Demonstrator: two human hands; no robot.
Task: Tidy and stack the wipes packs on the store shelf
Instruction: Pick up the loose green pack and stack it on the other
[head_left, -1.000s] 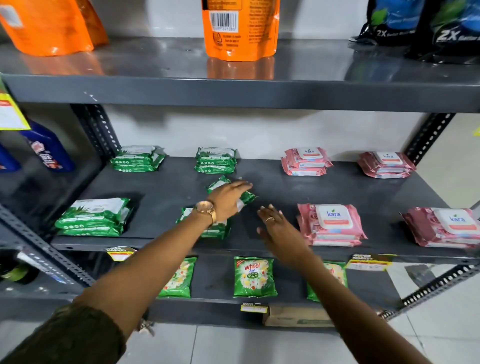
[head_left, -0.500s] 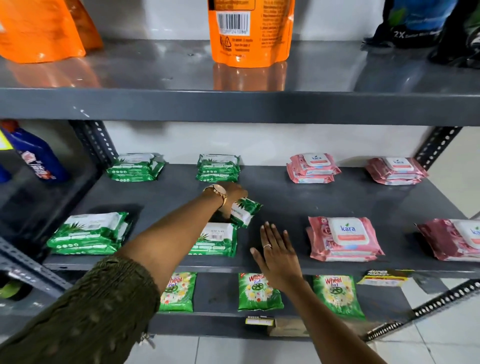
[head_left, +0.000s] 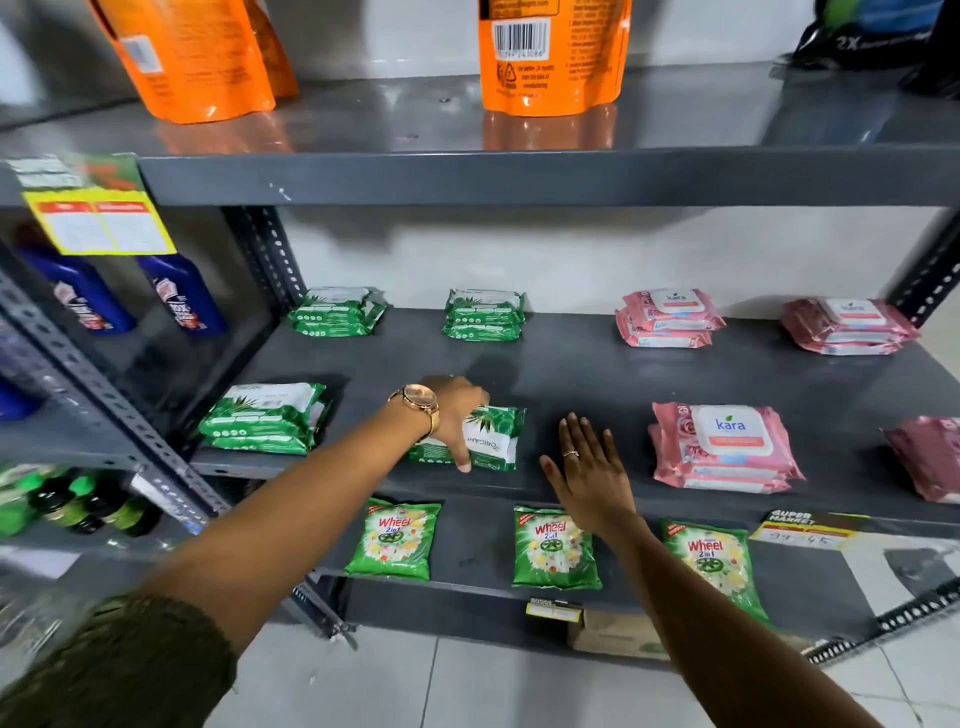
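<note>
On the middle grey shelf (head_left: 587, 374) lie stacks of green wipes packs (head_left: 265, 418) at the front left and two more at the back (head_left: 335, 312) (head_left: 484, 314). Pink wipes stacks (head_left: 722, 447) lie to the right, with others at the back (head_left: 667, 317) (head_left: 847, 325) and the right edge (head_left: 930, 454). My left hand (head_left: 457, 415), with a watch on the wrist, grips a green pack (head_left: 493, 439) that rests on top of another green pack at the shelf front. My right hand (head_left: 587, 467) hovers flat and open just right of it, holding nothing.
Orange pouches (head_left: 550, 52) stand on the shelf above. Green detergent sachets (head_left: 553, 545) lie on the shelf below, behind a price label (head_left: 805, 530). Blue bottles (head_left: 182, 296) stand in the left bay behind a perforated upright (head_left: 104, 395).
My left hand has brought the loose green pack forward and down onto the green pack at the shelf front. My right hand has stayed open beside it.
</note>
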